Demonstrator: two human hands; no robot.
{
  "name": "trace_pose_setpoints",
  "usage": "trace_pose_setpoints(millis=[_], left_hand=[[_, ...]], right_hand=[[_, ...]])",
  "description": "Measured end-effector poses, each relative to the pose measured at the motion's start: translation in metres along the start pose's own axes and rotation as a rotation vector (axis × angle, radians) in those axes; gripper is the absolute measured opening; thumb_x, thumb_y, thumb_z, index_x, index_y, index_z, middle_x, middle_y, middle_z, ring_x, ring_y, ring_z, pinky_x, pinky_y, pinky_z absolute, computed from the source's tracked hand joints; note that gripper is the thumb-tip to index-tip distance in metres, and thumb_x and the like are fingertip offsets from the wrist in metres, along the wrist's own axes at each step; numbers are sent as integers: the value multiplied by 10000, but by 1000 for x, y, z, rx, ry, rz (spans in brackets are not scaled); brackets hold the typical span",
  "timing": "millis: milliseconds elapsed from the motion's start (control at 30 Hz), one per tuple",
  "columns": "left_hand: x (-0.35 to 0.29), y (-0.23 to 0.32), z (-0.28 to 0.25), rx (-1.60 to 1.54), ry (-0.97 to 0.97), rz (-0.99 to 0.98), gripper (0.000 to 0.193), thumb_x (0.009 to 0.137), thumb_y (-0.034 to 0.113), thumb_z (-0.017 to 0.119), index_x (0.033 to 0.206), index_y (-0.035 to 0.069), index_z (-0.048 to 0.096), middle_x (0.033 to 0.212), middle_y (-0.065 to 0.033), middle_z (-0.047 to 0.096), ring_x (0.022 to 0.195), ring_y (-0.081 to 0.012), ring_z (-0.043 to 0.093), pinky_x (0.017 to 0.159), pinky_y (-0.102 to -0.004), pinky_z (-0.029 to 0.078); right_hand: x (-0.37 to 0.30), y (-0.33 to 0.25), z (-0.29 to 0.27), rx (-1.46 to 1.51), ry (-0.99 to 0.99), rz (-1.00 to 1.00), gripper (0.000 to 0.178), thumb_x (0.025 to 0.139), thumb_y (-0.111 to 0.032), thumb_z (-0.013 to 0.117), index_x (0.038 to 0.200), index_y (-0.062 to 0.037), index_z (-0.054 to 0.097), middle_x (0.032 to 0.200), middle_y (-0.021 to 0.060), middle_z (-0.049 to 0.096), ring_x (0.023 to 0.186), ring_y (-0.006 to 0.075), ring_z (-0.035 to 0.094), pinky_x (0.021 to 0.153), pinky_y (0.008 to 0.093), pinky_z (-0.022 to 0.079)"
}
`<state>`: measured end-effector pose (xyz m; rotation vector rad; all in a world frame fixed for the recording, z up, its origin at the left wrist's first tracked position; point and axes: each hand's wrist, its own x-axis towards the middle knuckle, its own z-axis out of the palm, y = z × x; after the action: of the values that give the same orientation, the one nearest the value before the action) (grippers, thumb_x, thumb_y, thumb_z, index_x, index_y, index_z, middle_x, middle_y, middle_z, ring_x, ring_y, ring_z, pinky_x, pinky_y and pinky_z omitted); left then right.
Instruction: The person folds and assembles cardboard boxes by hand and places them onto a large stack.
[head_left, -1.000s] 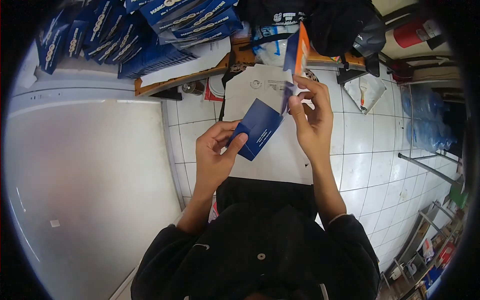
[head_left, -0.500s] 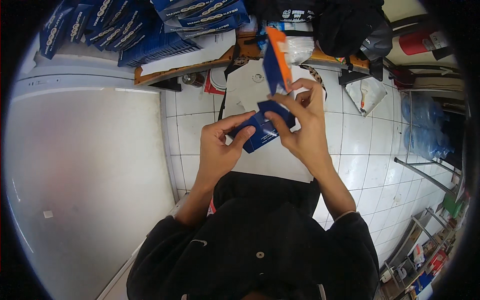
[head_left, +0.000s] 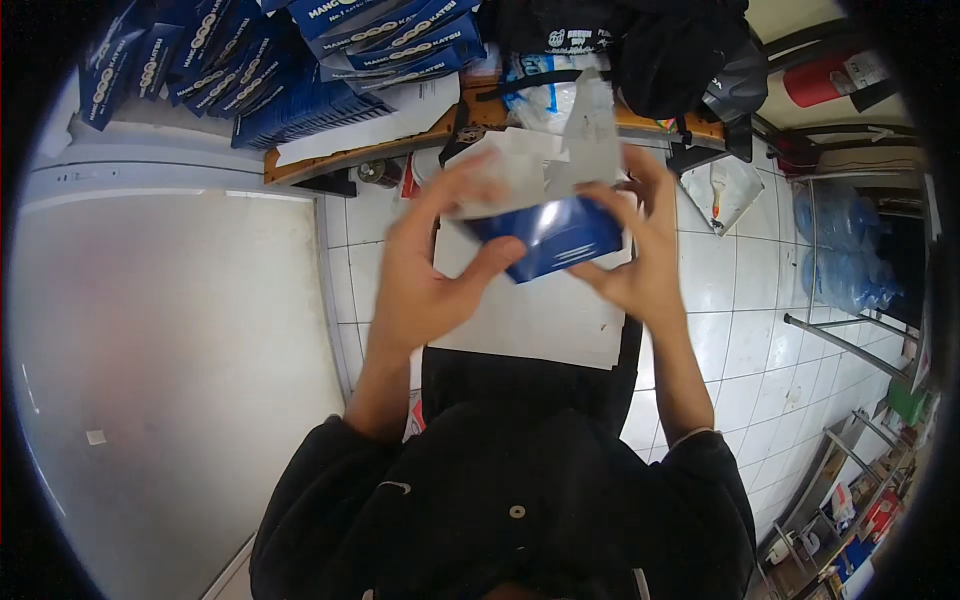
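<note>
A partly folded blue cardboard box (head_left: pixel 568 243) is held up in front of me, its pale inner side and raised flaps facing away at the top. My right hand (head_left: pixel 635 245) grips its right end, thumb below and fingers over the edge. At the left end is my left hand (head_left: pixel 430 265), its thumb against the blue front and its blurred fingers over the pale flap. Beneath the box, a white board (head_left: pixel 530 325) lies across my lap.
Stacks of flat blue cartons (head_left: pixel 300 105) lie on a wooden-edged table (head_left: pixel 290 165) at the far left. Black bags (head_left: pixel 680 55) sit at the far right of it. A white tray with a brush (head_left: pixel 720 195), large blue water bottles (head_left: pixel 840 250) and a metal rack (head_left: pixel 850 345) are to the right.
The box has been turned and opened out, so its pale inside shows and the orange flap no longer does. My left hand has shifted up and spread around the left end.
</note>
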<state>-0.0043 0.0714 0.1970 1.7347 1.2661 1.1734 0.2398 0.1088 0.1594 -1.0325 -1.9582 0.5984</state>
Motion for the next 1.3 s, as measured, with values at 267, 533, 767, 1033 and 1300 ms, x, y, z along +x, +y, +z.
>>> trace_pose_setpoints(millis=[267,533,767,1033,1300], left_hand=[[18,-13,-25,-278,-28,163,958,762,321,924,1511,7,415,1538,-171,450,1434,-245,414,1175,-382,327],[3,-32,11,-419,-305,-398,128,950,51,732,1068,7,711,925,10,709,897,-76,632,851,-259,501],[-13,-44,30,-756,-233,-706,241,935,113,771,1152,21,722,984,-40,732,936,-109,671,861,-264,527],[-15,-34,25,-1195,-98,-927,526,925,66,761,1403,69,541,1173,-103,666,1066,-195,672,995,-354,549],[-15,-42,17,-1043,-109,-854,469,910,52,773,1334,94,576,1032,-49,662,995,-153,659,898,-299,550]], right_hand=[[-43,134,27,1513,182,332,662,913,-315,790,1450,-61,498,1444,51,580,1366,214,507,1169,430,372],[-6,71,40,629,246,464,655,997,-394,669,1516,-47,469,1578,85,440,1464,231,396,1165,443,355],[46,6,-20,325,-346,-174,425,775,-225,858,1158,-87,735,1165,91,725,1214,329,635,1088,449,432],[28,-21,0,54,-116,12,346,762,-62,812,1099,-58,732,1033,110,664,983,312,623,893,414,488],[23,-34,1,32,-200,13,257,802,-34,781,1058,-51,761,1065,107,679,999,300,620,897,422,484]])
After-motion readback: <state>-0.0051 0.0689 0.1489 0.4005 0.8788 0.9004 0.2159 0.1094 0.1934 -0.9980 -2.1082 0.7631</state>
